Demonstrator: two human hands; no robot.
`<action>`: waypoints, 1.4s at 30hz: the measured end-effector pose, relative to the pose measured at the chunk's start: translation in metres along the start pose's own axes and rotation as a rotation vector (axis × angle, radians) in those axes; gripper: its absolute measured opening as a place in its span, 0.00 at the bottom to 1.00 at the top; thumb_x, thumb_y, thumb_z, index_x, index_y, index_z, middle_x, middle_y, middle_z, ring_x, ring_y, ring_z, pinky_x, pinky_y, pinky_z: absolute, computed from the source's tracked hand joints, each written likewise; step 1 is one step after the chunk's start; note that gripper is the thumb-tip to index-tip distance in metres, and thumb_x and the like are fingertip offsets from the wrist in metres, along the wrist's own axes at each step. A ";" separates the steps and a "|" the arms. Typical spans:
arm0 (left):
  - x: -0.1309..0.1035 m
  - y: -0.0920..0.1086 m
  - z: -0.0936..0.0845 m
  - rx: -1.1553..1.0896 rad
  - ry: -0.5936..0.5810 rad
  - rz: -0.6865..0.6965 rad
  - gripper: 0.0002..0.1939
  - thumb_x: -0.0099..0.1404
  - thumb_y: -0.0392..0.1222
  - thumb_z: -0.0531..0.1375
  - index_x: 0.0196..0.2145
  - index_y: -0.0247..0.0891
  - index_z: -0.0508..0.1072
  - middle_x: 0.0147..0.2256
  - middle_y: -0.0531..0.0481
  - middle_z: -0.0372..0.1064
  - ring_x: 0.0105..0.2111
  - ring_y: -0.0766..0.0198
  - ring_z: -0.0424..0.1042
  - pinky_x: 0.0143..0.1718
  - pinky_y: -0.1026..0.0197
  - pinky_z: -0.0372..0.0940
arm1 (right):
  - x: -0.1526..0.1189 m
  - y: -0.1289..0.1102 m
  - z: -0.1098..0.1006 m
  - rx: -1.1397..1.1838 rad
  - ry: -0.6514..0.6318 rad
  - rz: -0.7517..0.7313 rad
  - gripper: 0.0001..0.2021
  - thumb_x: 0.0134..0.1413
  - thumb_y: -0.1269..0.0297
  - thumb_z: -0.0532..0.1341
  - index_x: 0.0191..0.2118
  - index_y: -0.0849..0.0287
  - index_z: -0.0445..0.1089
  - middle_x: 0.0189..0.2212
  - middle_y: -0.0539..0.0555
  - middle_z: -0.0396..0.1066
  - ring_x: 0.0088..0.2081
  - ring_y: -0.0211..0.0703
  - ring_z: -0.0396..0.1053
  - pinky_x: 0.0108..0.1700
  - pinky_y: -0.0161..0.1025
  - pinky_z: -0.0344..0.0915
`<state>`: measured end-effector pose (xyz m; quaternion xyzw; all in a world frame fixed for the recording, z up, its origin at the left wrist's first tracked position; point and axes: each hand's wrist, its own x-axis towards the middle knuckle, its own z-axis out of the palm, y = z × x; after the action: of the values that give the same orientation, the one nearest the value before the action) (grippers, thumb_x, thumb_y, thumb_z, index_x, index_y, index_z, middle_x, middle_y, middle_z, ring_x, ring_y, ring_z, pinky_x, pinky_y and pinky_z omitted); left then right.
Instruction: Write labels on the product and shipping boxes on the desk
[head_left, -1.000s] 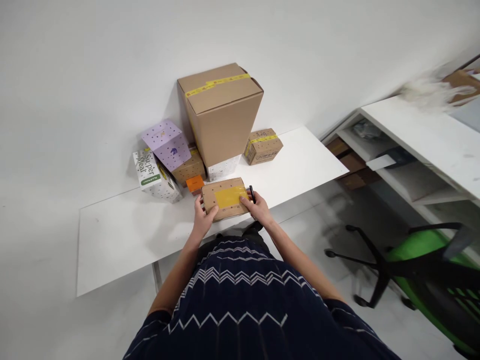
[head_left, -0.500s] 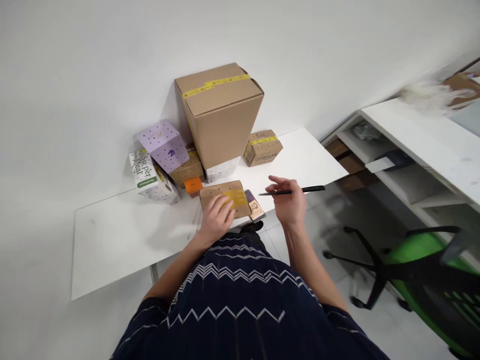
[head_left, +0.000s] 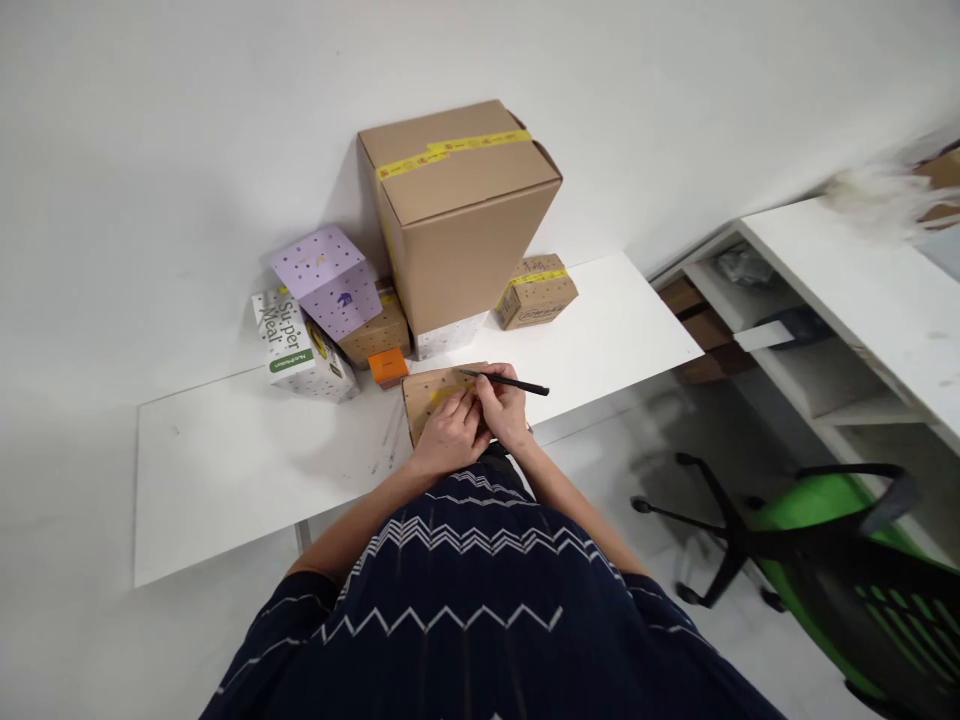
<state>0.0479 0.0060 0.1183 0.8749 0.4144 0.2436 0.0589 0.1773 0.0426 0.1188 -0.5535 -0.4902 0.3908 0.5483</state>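
My left hand (head_left: pixel 450 435) lies over a small brown cardboard box (head_left: pixel 421 392) at the table's front edge, its fingers resting on the top around a strip of yellow tape. Right beside it, touching it, my right hand (head_left: pixel 506 408) is closed around a black pen (head_left: pixel 525 385). The pen slants across the box, its tip at or just above the far part of the top; whether it touches cannot be made out. Both hands hide much of the box's right and near side.
Behind the hands stand a big taped carton (head_left: pixel 465 240), a small taped box (head_left: pixel 536 292), an orange box (head_left: pixel 388 367), a purple dotted box (head_left: pixel 330 280) and a white "Super Meal" box (head_left: pixel 300 345). A white shelf unit (head_left: pixel 847 290) and green chair (head_left: pixel 817 520) are to the right.
My right hand has come left with the pen, from beyond the box's right side onto its top. My left hand stays on the box. A small card-like packet beside it is now hidden.
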 end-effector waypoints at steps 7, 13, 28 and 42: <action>0.000 0.000 0.003 -0.005 0.056 -0.001 0.26 0.68 0.44 0.56 0.58 0.22 0.68 0.56 0.29 0.70 0.58 0.44 0.69 0.62 0.45 0.65 | -0.001 -0.005 -0.006 -0.189 -0.048 -0.126 0.10 0.62 0.58 0.55 0.39 0.56 0.69 0.34 0.52 0.74 0.37 0.44 0.72 0.44 0.43 0.70; 0.000 0.000 0.000 -0.001 0.090 0.004 0.26 0.67 0.45 0.57 0.56 0.21 0.69 0.53 0.27 0.71 0.55 0.44 0.71 0.59 0.46 0.67 | 0.000 -0.006 -0.005 -0.261 -0.080 -0.147 0.11 0.64 0.57 0.54 0.39 0.57 0.69 0.33 0.53 0.75 0.36 0.45 0.73 0.43 0.44 0.71; 0.000 -0.002 -0.005 0.022 0.059 0.023 0.25 0.67 0.44 0.57 0.57 0.23 0.68 0.53 0.28 0.71 0.55 0.45 0.71 0.59 0.45 0.67 | 0.001 -0.011 -0.003 -0.253 -0.111 -0.124 0.12 0.65 0.56 0.53 0.40 0.57 0.70 0.34 0.53 0.75 0.36 0.45 0.73 0.44 0.43 0.71; -0.002 -0.005 -0.008 0.023 -0.010 -0.018 0.28 0.68 0.58 0.58 0.53 0.31 0.72 0.53 0.32 0.71 0.56 0.44 0.70 0.58 0.44 0.67 | 0.019 -0.005 -0.024 0.164 0.167 0.197 0.17 0.63 0.46 0.53 0.35 0.56 0.65 0.22 0.47 0.68 0.22 0.37 0.65 0.27 0.35 0.64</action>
<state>0.0393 0.0073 0.1228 0.8730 0.4246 0.2342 0.0531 0.2046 0.0554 0.1285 -0.5829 -0.3526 0.4340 0.5895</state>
